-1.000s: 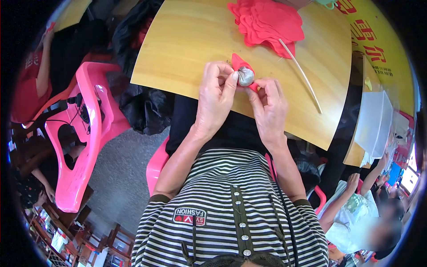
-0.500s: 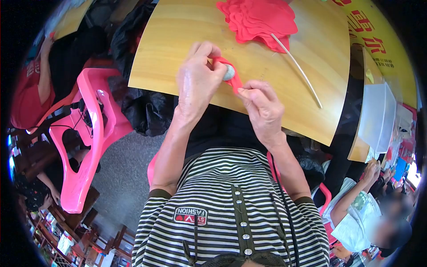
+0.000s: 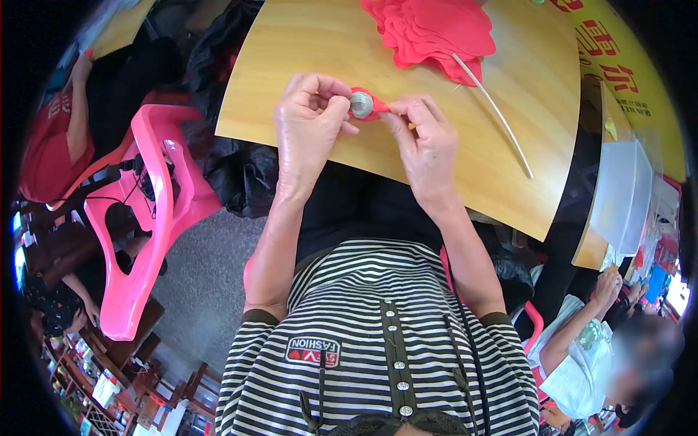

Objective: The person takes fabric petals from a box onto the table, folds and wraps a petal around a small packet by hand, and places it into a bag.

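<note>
Between my two hands, over the front part of the table [image 3: 291,43], is a small red fabric piece [image 3: 377,107] with a round, grey, shiny disc-like thing [image 3: 360,105] showing on it. My left hand [image 3: 309,120] is closed at its left side, thumb and forefinger right by the grey round. Pinched in my right hand [image 3: 423,142] is the fabric's narrow right end, and a small yellowish bit peeks out by those fingers. Beyond the hands lies a loose stack of wavy-edged red fabric pieces [image 3: 436,33], with a thin pale stick [image 3: 498,120] partly over it.
A pink plastic chair [image 3: 163,203] stands at the left, beside a black plastic bag [image 3: 243,178]. On the right are a translucent plastic bin [image 3: 620,195] and a yellow banner [image 3: 625,58]. Other people sit to both sides, one in a white top [image 3: 574,356].
The red fabric has turned from slanting to nearly level, and the grey round now faces up more fully. My right hand has risen slightly; my left has shifted a little left.
</note>
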Available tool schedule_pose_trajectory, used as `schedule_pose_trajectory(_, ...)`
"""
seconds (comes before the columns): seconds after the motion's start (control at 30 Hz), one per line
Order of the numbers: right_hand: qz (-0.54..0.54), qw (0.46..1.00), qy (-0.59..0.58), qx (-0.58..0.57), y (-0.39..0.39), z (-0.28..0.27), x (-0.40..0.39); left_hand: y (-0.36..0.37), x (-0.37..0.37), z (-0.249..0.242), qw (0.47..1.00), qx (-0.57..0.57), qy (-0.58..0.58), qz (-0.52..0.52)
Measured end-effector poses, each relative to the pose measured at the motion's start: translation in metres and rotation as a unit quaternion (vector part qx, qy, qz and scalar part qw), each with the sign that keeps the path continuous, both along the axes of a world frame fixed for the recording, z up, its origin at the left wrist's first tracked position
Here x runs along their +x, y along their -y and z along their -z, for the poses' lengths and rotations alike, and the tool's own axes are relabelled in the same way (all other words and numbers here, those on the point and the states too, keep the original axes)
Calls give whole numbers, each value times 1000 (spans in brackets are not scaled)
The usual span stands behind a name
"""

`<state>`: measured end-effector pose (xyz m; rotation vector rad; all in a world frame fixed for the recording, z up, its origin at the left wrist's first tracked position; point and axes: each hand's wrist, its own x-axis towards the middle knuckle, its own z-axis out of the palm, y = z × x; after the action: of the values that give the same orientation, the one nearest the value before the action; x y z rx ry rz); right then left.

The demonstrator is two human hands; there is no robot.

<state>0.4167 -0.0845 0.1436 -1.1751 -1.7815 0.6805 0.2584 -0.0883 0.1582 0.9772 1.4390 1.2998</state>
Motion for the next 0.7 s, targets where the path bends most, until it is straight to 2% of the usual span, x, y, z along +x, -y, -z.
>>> schedule_pose_trajectory(0.1,-9,984,-130,-120,1,-24,4,6,1,-14,998,22,57,-11)
schedule_pose_trajectory(0.2,6,993,-114,-8,6,-62,13,20,-8,-34,985,123,-114,29)
schedule_pose_trajectory(0.33,36,982,-73,-168,-2,-28,22,17,-17,-14,930,159,-313,107)
schedule_pose_trajectory(0.47,44,974,-109,-193,1,-26,23,13,-4,-10,904,239,-337,111)
schedule_pose_trajectory(0.57,21,984,-95,-150,0,-25,25,3,-4,-1,860,288,-397,144)
schedule_pose_trajectory(0.7,9,982,-112,-154,3,-25,25,-5,-5,2,823,304,-450,166)
